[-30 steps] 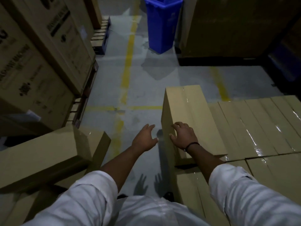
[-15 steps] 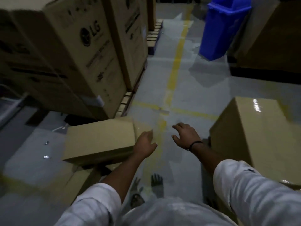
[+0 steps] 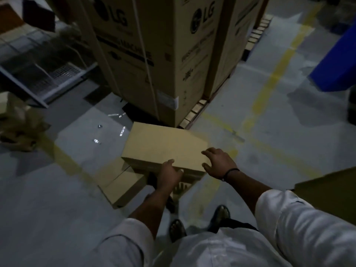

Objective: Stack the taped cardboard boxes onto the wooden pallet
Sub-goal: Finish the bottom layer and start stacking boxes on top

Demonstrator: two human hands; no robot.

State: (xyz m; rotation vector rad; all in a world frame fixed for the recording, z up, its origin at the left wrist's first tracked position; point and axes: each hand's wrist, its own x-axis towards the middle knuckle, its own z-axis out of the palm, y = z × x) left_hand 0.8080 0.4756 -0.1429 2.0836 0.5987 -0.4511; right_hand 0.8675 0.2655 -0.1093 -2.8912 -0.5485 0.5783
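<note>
Dimly lit, a grey warehouse floor [image 3: 57,209] lay below the person wearing the camera. At far left sat one heap of crumpled brown paper [image 3: 17,128], with one metal wire rack [image 3: 48,74] behind it and a few shiny scraps [image 3: 107,130] nearer the middle. At least two tall printed cartons [image 3: 154,54] stood at top centre on a wooden pallet [image 3: 194,110].

Just in front of them lay the task's things: two plain flat cardboard boxes, the upper box [image 3: 163,147] resting crookedly on the lower box [image 3: 123,185]. Tape could not be made out on either. The left hand [image 3: 170,175] lay over the upper box's near edge, thumb on the top face. Whether its fingers curled underneath could not be told. The right hand [image 3: 217,162], fingers spread, was at the near right corner, touching it or just above it.

Two sandalled feet [image 3: 177,230] stood below the hands. Yellow floor lines [image 3: 269,78] ran to the right, where a corner of a third plain box [image 3: 327,187] and one blue bin [image 3: 339,60] showed. The pallet meant to receive the boxes could not be identified.

Likely risks: with both hands at the near side, a lift could let the far end sag and slip, or drag the lower box askew. A drop would land near open-toed feet.
</note>
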